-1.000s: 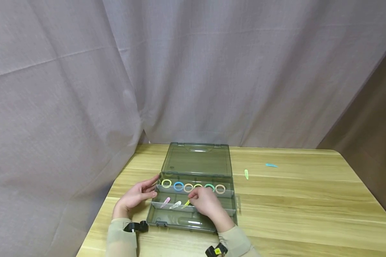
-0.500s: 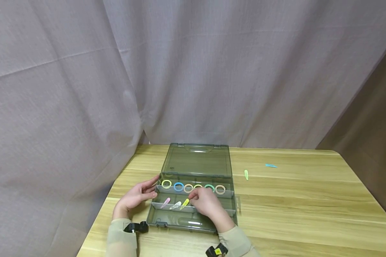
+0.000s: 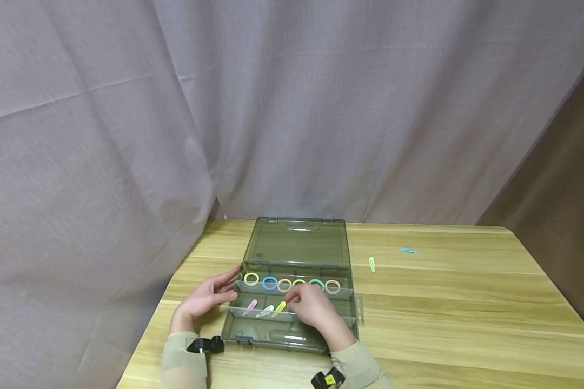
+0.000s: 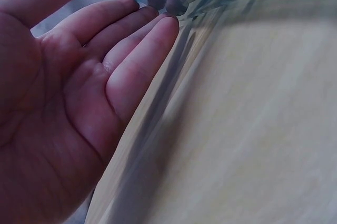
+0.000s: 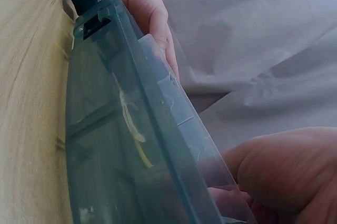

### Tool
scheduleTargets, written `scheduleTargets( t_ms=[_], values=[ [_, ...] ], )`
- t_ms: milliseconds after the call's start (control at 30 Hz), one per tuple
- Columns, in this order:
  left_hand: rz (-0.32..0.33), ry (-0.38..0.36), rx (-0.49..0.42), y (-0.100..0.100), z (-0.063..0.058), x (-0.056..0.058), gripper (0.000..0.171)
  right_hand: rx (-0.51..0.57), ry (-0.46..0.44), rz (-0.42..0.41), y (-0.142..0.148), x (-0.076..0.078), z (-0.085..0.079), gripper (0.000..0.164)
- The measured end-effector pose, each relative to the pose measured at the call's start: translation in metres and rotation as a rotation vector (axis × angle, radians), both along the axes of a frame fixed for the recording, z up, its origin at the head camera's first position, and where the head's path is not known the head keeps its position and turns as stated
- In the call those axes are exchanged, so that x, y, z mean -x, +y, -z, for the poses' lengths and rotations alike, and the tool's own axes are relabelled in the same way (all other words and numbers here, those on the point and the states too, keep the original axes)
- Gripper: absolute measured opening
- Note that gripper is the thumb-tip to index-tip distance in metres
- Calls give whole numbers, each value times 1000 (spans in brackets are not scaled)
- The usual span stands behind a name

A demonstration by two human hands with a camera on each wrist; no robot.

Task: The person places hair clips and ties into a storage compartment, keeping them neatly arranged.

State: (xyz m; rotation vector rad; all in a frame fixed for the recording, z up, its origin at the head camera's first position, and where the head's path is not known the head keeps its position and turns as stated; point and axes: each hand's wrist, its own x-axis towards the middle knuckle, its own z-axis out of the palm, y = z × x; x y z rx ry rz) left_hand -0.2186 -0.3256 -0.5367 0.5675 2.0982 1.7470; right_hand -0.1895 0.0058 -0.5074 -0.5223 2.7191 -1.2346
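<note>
The green see-through divided box point(image 3: 253, 340) stands on the table with its lid point(image 3: 297, 243) folded back. My left hand point(image 3: 204, 297) rests at the box's left side, its rather straight fingers point(image 4: 145, 61) touching the wall in the left wrist view. My right hand point(image 3: 313, 308) is over the middle compartment, fingers bent. Its fingertips are right at the upper end of a yellow snap hair clip point(image 3: 279, 308); I cannot tell whether they pinch it. A white hair clip point(image 3: 265, 311) and a pink hair clip point(image 3: 250, 307) lie to its left along the divider.
Several hair ties, among them a blue one point(image 3: 270, 283) and a green one point(image 3: 317, 283), sit in a row in the back compartment. On the table point(image 3: 443, 308), right of the box, lie a light green hair clip point(image 3: 372, 264) and a blue hair clip point(image 3: 409, 250). A grey curtain point(image 3: 292, 135) hangs behind.
The yellow hair clip has turned from a narrow, partly covered view to show its flat face, shifting slightly left beside the right fingertips. Both hands have stayed nearly still.
</note>
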Motion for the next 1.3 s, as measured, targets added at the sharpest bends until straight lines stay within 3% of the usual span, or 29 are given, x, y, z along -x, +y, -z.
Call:
scheduleTargets(
  t_ms=[167, 433, 800, 900, 1100, 1300],
  values=[
    [-1, -5, -9, 0, 0, 0, 79, 1, 12, -9, 4, -2, -4, 11],
    [-2, -3, -9, 0, 1, 1, 78, 19, 94, -7, 26, -3, -25, 11],
    [-1, 10, 4, 1, 1, -1, 77, 193, 27, 51, 104, 11, -41, 18],
    [1, 12, 1, 1, 1, -1, 78, 241, 0, 89, 135, 23, -34, 26],
    [-1, 0, -14, 0, 2, -1, 78, 243, -31, 230, 196, 53, 0, 36],
    [-5, 4, -5, 0, 3, 1, 78, 176, -35, 268, 222, 73, 17, 46]
  ],
)
